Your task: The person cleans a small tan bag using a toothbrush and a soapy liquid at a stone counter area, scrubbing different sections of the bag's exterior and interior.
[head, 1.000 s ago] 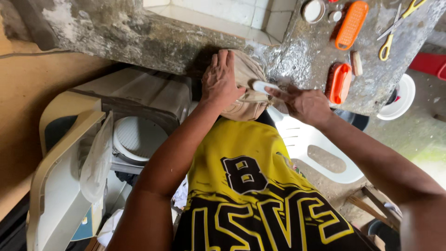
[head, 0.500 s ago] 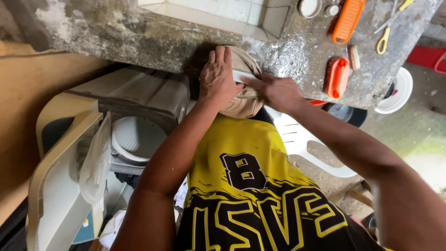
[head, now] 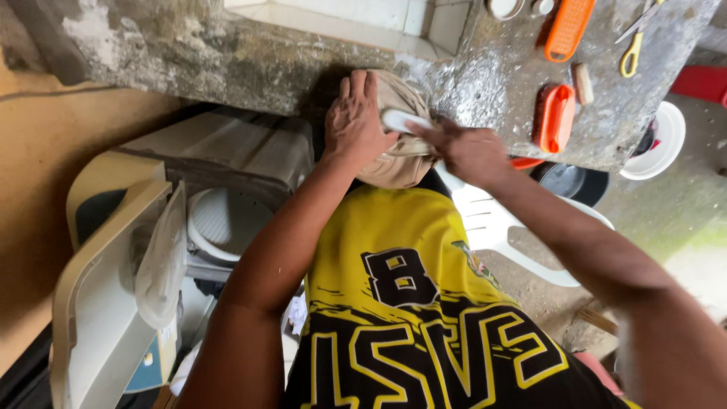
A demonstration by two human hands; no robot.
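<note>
At the concrete counter's edge, both hands grip a tan shoe.

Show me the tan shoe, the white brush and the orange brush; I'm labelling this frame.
tan shoe (head: 395,163): head view, lower side.
white brush (head: 397,119): head view, its end.
orange brush (head: 553,117): head view, its back.

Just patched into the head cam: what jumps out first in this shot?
Dead centre, the left hand presses a tan cloth item against the edge of the rough concrete counter, while the right hand works a small white brush on it. Bright orange brushes lie on the counter at upper right. An open washing machine stands at left.
</note>
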